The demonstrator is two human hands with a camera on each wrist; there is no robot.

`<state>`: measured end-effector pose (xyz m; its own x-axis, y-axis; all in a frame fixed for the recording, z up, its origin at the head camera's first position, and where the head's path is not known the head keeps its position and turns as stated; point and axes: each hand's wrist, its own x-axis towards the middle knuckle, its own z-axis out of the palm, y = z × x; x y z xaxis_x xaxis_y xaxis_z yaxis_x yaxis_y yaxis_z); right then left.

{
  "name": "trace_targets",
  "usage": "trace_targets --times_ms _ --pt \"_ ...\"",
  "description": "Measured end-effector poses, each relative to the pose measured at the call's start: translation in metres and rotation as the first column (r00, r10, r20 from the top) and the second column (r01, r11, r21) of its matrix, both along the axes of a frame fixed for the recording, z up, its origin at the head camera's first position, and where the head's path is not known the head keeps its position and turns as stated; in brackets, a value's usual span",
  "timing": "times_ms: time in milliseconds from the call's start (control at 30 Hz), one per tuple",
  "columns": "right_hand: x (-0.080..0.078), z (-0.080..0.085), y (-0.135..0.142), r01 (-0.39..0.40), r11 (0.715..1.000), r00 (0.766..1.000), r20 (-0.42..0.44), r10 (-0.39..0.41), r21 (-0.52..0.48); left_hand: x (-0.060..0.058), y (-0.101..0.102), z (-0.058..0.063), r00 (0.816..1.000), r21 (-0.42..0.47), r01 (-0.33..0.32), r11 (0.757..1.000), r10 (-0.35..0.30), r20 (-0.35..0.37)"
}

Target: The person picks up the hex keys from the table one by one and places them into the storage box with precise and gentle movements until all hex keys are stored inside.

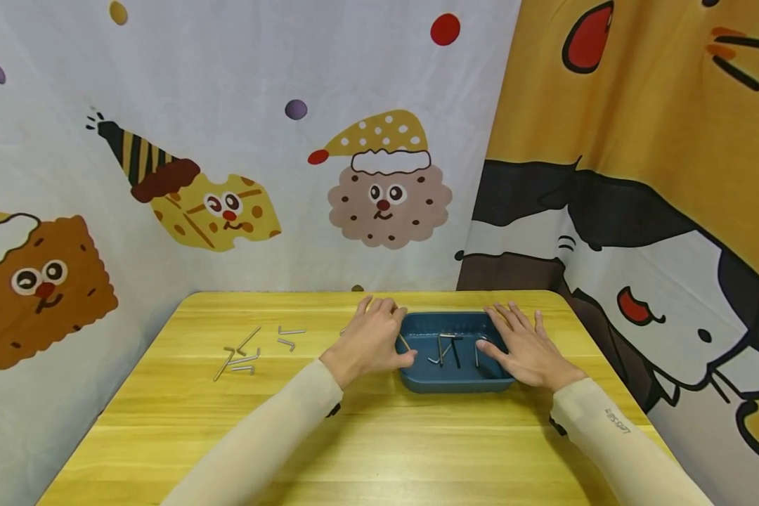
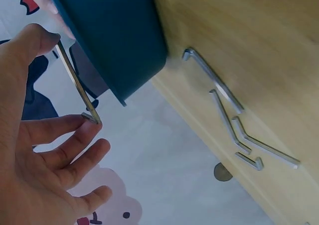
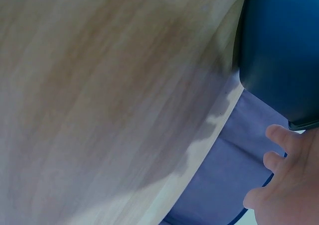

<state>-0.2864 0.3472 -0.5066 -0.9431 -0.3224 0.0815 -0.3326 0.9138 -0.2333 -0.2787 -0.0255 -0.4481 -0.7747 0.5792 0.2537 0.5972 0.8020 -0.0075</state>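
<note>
My left hand [image 1: 374,339] pinches a brass-toned hex key [image 2: 75,80] between thumb and fingertips, one end at the thumb and the bent end at the fingers. It is held at the left rim of a blue tray [image 1: 458,386]. My right hand [image 1: 528,348] rests with spread fingers on the tray's right rim, its thumb reaching over the inside. In the right wrist view, part of the right hand [image 3: 286,180] shows beside the tray's outer wall. Inside the tray lie several hex keys, among them a black hex key [image 1: 456,353].
Left of the tray, several loose hex keys [image 1: 243,361] lie on the wooden table [image 1: 379,450], some touching or crossing. Further hex keys [image 2: 217,80] show on the table in the left wrist view. Behind the table hangs a printed curtain [image 1: 240,84].
</note>
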Motion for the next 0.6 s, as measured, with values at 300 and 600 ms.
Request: trace_targets --times_ms 300,600 --pt "0.0 0.0 0.0 -0.002 1.0 1.0 -0.007 0.002 0.003 -0.007 0.011 0.008 0.999 -0.037 0.038 0.999 -0.038 -0.002" --pt "0.0 0.0 0.0 0.0 1.0 1.0 -0.009 0.001 0.006 -0.014 0.022 0.016 0.998 -0.098 0.065 0.993 -0.062 0.032"
